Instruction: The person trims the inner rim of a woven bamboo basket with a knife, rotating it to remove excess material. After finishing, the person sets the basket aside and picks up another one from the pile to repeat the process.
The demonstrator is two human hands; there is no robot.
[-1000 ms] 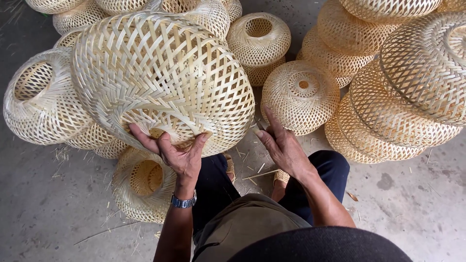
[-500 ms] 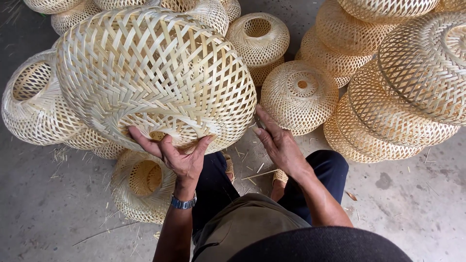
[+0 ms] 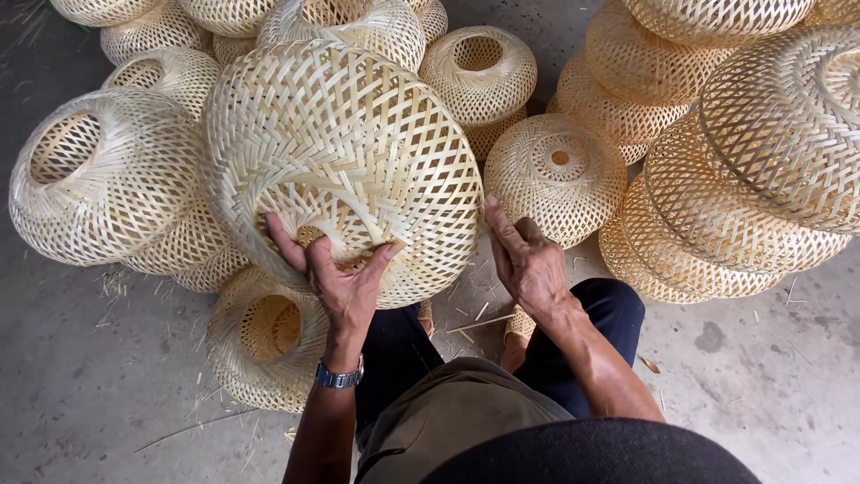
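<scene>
A large round woven bamboo basket (image 3: 358,143) is held up in front of me, its open mouth tilted toward me. My left hand (image 3: 336,278), with a wristwatch on the wrist, grips the rim at the bottom of the opening, fingers hooked inside. My right hand (image 3: 527,264) rests flat against the basket's right side, fingers spread and pointing up. My knees in dark trousers are below the basket.
Several similar woven baskets lie all around: one with an open mouth at the left (image 3: 98,175), a small one on the floor by my left knee (image 3: 260,336), a domed one (image 3: 557,175) ahead, stacked ones at the right (image 3: 743,179). Bamboo scraps litter the concrete floor (image 3: 90,394).
The big basket has turned and shifted right, so its open mouth now faces me more. My left hand moved up onto the rim; my right hand moved up against its side.
</scene>
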